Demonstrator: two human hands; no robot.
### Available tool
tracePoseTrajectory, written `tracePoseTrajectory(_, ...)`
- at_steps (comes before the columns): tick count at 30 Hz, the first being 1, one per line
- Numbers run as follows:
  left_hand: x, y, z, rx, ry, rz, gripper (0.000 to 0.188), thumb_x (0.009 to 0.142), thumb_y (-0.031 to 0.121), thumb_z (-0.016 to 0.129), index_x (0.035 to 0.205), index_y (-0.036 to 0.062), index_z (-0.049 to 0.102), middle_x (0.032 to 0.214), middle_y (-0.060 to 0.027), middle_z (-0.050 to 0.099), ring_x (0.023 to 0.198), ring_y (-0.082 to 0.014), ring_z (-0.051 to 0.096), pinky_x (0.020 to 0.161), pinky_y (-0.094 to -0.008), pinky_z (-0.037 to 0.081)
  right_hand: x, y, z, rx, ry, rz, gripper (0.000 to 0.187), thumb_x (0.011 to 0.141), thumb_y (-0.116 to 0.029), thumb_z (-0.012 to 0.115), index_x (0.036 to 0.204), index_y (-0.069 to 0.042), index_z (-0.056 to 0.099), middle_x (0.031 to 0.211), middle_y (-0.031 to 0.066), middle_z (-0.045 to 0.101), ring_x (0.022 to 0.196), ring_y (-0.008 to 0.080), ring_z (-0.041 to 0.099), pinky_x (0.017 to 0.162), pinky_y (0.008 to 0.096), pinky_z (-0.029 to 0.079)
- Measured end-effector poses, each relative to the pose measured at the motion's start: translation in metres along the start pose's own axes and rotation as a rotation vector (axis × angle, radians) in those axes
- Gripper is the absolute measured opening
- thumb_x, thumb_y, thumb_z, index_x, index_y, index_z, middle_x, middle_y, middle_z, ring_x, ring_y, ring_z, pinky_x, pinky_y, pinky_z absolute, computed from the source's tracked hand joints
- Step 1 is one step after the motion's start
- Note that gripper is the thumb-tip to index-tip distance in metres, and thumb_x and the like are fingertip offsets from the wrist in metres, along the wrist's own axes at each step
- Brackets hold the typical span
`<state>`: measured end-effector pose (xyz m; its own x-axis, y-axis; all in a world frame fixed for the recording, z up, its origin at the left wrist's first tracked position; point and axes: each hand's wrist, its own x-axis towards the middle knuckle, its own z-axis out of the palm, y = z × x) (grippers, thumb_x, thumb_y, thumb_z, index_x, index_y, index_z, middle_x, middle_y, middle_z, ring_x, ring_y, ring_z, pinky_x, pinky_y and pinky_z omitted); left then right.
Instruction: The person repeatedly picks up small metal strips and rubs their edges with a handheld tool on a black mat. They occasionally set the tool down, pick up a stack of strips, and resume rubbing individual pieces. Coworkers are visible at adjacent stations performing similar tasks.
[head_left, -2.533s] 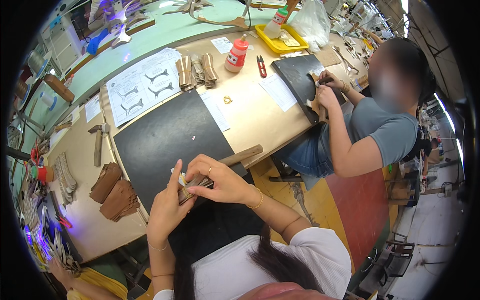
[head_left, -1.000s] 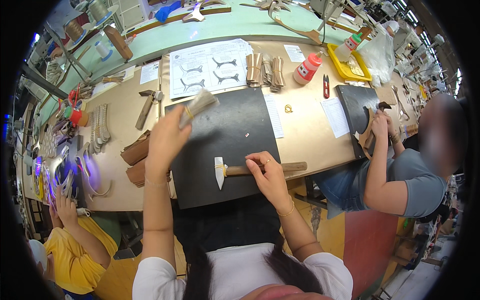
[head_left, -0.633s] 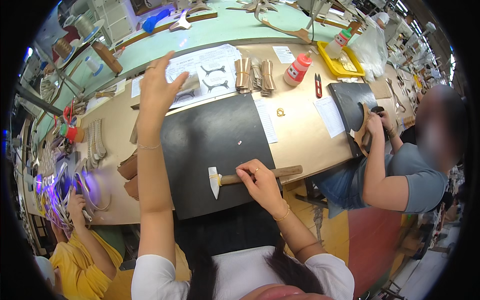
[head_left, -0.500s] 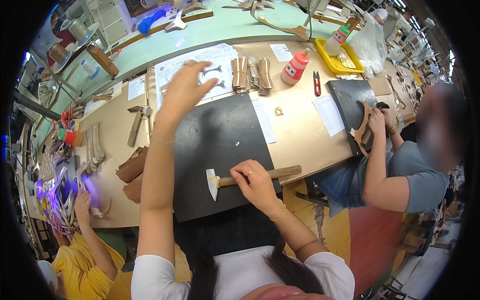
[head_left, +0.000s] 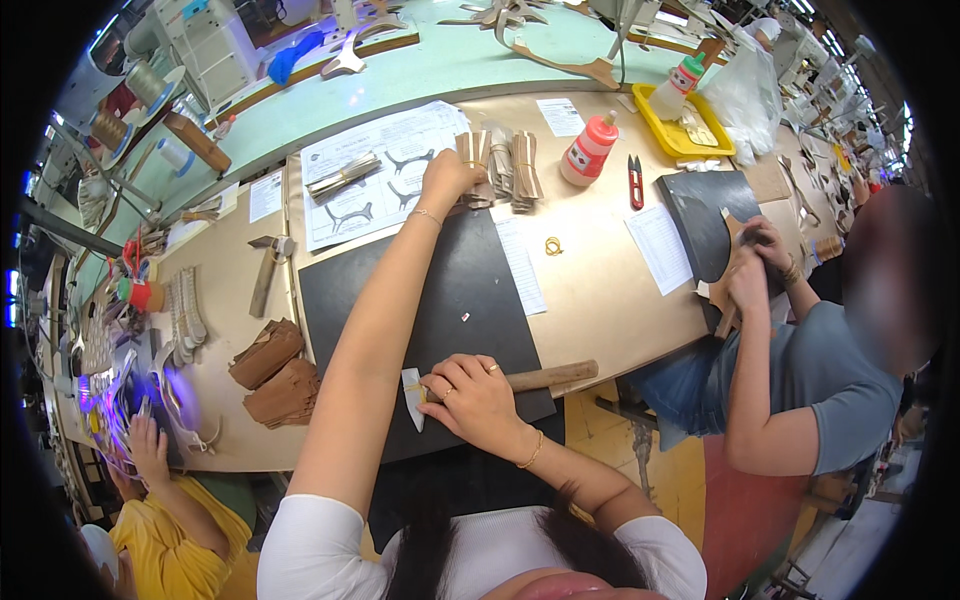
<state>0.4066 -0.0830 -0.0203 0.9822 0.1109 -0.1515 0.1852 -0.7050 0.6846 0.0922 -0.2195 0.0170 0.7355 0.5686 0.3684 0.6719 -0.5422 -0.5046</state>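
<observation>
Strips at risk of a spill under the reaching hand

Through the head camera I see the left hand [head_left: 452,180] stretched across the black board [head_left: 345,300], fingers bent against the leftmost bundle [head_left: 474,152] of banded strips. I cannot tell whether they are closed around it. That bundle lies just beyond the board's far edge, beside the drawing sheets [head_left: 322,232], with the middle bundle [head_left: 503,158] and the right bundle [head_left: 525,168] close alongside.

My first worry is that crowding: a careless pull on one could drag its neighbours askew. If a band slips toward an end, I would expect the strips to fan out and lose their order.

The separate bundle [head_left: 343,176] lies slantwise on the sheets. Should the paper get dragged by the wrist, that bundle would probably shift too.

Nearer the body, the right hand [head_left: 475,400] lies over the hammer [head_left: 555,376], fingers bent across the handle close to the head; I cannot tell how firm the hold is. The handle's end juts past the board's right edge, so a bump there could swing the tool round.

Beyond the bundles, the red bottle [head_left: 590,152] stands upright; a wide sweep to the right might knock it over.
</observation>
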Motion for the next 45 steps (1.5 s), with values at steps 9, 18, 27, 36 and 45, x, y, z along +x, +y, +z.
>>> tracePoseTrajectory(9,-0.050,-0.010,-0.067,-0.884,-0.217,-0.157,0.039,0.092,0.018,0.076,0.121,0.0000,0.059,0.101,-0.0111,0.072,0.085,-0.0187,0.072,0.072,-0.0371,0.061,0.021,0.000,0.003,0.099,0.034,0.108,0.034,0.080,-0.032,0.082,0.105,-0.011,0.071,0.104,0.0041,0.066,0.103,0.0249,0.061,0.090,0.0411,0.046)
tracePoseTrajectory(18,-0.247,-0.029,-0.116,-0.934,-0.401,0.006,0.051,0.093,0.019,0.074,0.135,0.0040,0.048,0.105,-0.0111,0.073,0.093,-0.0145,0.069,0.074,-0.0299,0.057,0.066,0.018,-0.057,0.368,0.492,0.201,0.017,0.092,-0.007,0.074,0.108,-0.003,0.072,0.103,0.0141,0.069,0.094,0.0321,0.068,0.082,0.0384,0.054)
tracePoseTrajectory(27,-0.345,-0.022,-0.106,-1.023,-0.364,-0.035,0.054,0.094,0.017,0.073,0.139,0.0024,0.048,0.102,-0.0089,0.070,0.095,-0.0144,0.069,0.082,-0.0292,0.055,0.059,-0.011,-0.062,0.319,0.549,0.078,0.014,0.087,-0.006,0.079,0.100,-0.002,0.073,0.101,0.0109,0.069,0.089,0.0268,0.067,0.078,0.0368,0.054)
tracePoseTrajectory(36,-0.375,-0.031,-0.109,-0.955,-0.375,-0.005,0.055,0.094,0.017,0.073,0.140,0.0029,0.047,0.101,-0.0082,0.069,0.096,-0.0138,0.067,0.082,-0.0292,0.054,0.044,-0.002,-0.075,0.676,0.583,0.279,0.028,0.108,-0.019,0.058,0.088,0.001,0.060,0.090,0.0060,0.066,0.081,0.0161,0.059,0.077,0.0296,0.048)
tracePoseTrajectory(45,-0.374,-0.038,-0.108,-1.178,-0.326,-0.051,0.056,0.095,0.017,0.072,0.142,0.0021,0.046,0.101,-0.0109,0.071,0.092,-0.0157,0.069,0.079,-0.0307,0.057,0.005,-0.028,-0.111,0.429,-0.034,0.025,0.019,0.081,-0.014,0.083,0.098,-0.007,0.075,0.099,0.0058,0.071,0.095,0.0237,0.066,0.088,0.0343,0.048)
